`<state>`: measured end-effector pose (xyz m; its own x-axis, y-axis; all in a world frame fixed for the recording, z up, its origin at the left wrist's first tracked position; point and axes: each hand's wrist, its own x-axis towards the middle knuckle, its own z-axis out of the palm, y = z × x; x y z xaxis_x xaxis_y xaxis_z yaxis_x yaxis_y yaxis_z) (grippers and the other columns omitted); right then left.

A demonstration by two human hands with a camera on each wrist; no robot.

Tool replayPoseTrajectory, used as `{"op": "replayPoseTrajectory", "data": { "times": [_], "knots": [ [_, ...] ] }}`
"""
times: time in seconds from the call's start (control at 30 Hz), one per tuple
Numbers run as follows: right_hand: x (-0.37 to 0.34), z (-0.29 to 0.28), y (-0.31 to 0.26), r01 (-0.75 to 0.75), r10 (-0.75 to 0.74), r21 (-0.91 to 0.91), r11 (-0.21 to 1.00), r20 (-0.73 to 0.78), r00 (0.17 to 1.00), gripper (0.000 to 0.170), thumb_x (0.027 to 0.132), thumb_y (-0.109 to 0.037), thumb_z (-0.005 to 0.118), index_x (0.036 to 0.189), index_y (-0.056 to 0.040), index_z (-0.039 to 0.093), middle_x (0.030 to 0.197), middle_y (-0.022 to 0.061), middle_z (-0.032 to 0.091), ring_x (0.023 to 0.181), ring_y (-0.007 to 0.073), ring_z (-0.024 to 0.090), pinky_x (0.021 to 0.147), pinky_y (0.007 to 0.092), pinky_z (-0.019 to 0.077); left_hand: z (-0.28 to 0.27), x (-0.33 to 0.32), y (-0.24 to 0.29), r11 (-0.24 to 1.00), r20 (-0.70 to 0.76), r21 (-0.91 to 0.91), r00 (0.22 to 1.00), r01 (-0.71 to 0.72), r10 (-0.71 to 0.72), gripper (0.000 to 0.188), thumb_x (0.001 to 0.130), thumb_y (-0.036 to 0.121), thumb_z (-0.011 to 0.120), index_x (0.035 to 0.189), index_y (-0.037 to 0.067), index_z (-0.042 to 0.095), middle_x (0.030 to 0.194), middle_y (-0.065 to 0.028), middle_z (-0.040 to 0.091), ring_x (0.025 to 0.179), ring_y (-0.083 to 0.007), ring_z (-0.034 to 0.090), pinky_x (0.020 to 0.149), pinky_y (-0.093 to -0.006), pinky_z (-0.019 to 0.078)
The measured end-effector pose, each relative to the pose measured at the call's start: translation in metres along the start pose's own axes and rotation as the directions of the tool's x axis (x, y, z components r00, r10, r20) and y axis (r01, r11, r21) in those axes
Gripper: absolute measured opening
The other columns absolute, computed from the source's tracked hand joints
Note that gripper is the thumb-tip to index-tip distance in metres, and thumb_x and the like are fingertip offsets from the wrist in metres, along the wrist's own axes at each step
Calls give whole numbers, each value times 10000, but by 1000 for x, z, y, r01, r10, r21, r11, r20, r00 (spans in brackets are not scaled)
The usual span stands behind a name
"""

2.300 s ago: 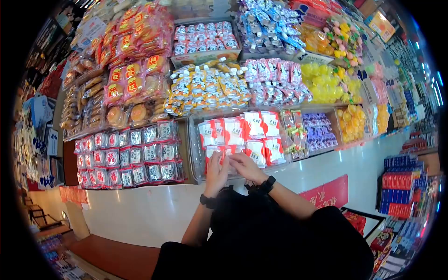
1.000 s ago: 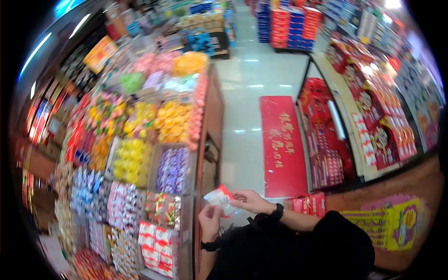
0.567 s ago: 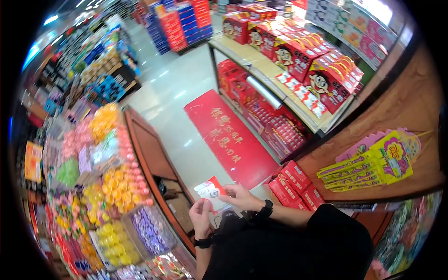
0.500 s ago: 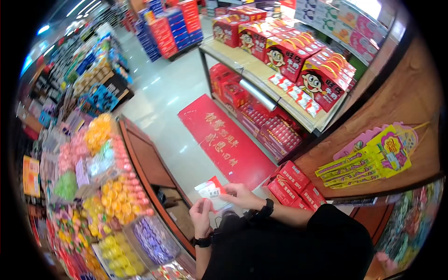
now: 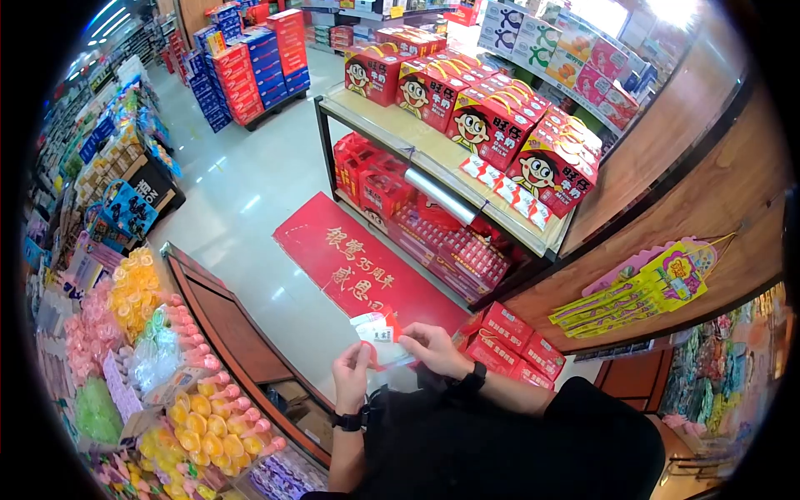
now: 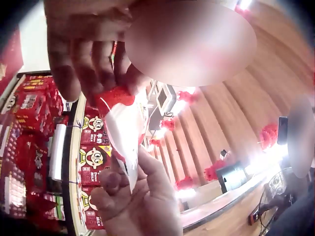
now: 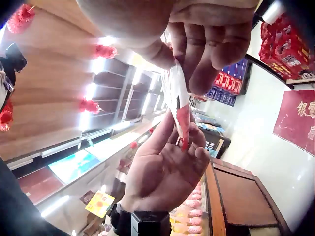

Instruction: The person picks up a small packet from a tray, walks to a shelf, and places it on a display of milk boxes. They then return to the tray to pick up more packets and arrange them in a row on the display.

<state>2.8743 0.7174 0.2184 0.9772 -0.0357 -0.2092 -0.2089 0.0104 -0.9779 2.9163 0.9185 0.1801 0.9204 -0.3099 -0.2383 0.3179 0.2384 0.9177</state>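
A small white and red snack packet [image 5: 377, 335] with black print is held in front of the body in the head view. My left hand [image 5: 349, 379] pinches its lower left side between thumb and fingers. On the other side, my right hand [image 5: 437, 350] pinches the red right edge. The left wrist view has the packet [image 6: 123, 130] nearly edge-on, gripped by both hands. From the right wrist the packet [image 7: 177, 93] also looks thin, with the left hand [image 7: 165, 172] beneath it.
A shelf [image 5: 367, 112] bears red milk boxes [image 5: 500, 121] and a row of white and red packets [image 5: 507, 192]. A red mat [image 5: 358, 267] lies on the floor. Red boxes [image 5: 512, 346] stand beyond the right hand. Candy displays [image 5: 212, 417] line the left; yellow packs [image 5: 637, 292] hang right.
The hands were over a clear tray of white and red packets; now one packet is held between them, away from it. The head view has turned right, from the candy displays toward the shelf.
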Motion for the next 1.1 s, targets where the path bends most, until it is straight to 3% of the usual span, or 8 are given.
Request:
{"op": "replayPoseTrajectory", "data": {
  "times": [0.27, 0.47, 0.53, 0.7, 0.77, 0.83, 1.0, 1.1],
  "knots": [
    [35, -8, -18, -24, -20, -203, 979, -212, 977, 332, 970, -169, 651, 1225, 37, 600, 1031, 115, 709, 925, 151, 686, 782, 293, 545, 11, 57, 5, 997, 44, 54, 998, 48, -50, 225, 1002, 174, 614, 1049, -39, 672, 885, -21, 660, 776, -87, 591, 704, -235, 475],
    [77, -59, -100, 326, -444, -387, 863, -270, 854, 387, 927, -100, 681, 1287, 8, 589, 977, 109, 716, 801, 111, 680, 698, 261, 547, 32, 121, 29, 988, 127, 153, 991, 16, -36, 214, 1013, 174, 596, 1057, -24, 666, 887, -7, 662, 779, -63, 591, 676, -237, 488],
    [78, -76, -162, 512, -624, -387, 766, -260, 737, 354, 893, -43, 676, 1242, -3, 626, 945, 120, 718, 850, 235, 718, 721, 309, 564, 44, 139, 37, 975, 110, 220, 993, 7, -32, 215, 1012, 178, 597, 1050, -22, 665, 892, -13, 661, 778, -66, 592, 675, -239, 491],
    [58, -118, -268, 833, -949, -468, 294, -42, 311, 95, 851, -54, 678, 934, -24, 643, 874, 117, 704, 721, 225, 676, 588, 292, 506, 68, 194, 56, 912, 115, 408, 993, -33, -15, 260, 1008, 173, 599, 1110, -59, 657, 930, -17, 676, 804, -59, 586, 699, -218, 468],
    [48, -122, -277, 845, -937, -405, 349, -151, 314, 144, 857, -46, 657, 726, -57, 599, 802, 96, 692, 662, 207, 654, 524, 258, 461, 82, 214, 63, 921, 156, 389, 987, -25, -40, 264, 1008, 169, 601, 1119, -64, 655, 925, -19, 677, 804, -56, 587, 706, -220, 473],
    [38, -124, -269, 712, -816, -401, 577, -251, 520, 169, 829, -55, 709, 699, -30, 604, 772, 82, 661, 625, 174, 616, 508, 236, 436, 101, 231, 67, 930, 158, 367, 986, -14, -47, 263, 1009, 157, 598, 1127, -73, 651, 911, -22, 676, 805, -59, 590, 713, -223, 481],
    [98, -200, -273, 851, -1000, -524, -29, 24, -19, 77, 928, -113, 645, 929, -91, 572, 742, 31, 666, 629, 202, 665, 496, 279, 445, 138, 270, 58, 938, 187, 345, 981, -18, -50, 246, 1009, 144, 600, 1107, -75, 656, 940, -33, 682, 827, -66, 592, 728, -226, 485],
    [113, -220, -283, 711, -985, -683, -170, 105, -135, 260, 876, -115, 756, 1019, -113, 539, 593, -7, 508, 534, 177, 565, 428, 280, 341, 166, 288, 61, 933, 214, 359, 974, -11, -71, 233, 1005, 147, 611, 1082, -66, 665, 940, -31, 679, 836, -63, 586, 737, -224, 477]
  ]
}}
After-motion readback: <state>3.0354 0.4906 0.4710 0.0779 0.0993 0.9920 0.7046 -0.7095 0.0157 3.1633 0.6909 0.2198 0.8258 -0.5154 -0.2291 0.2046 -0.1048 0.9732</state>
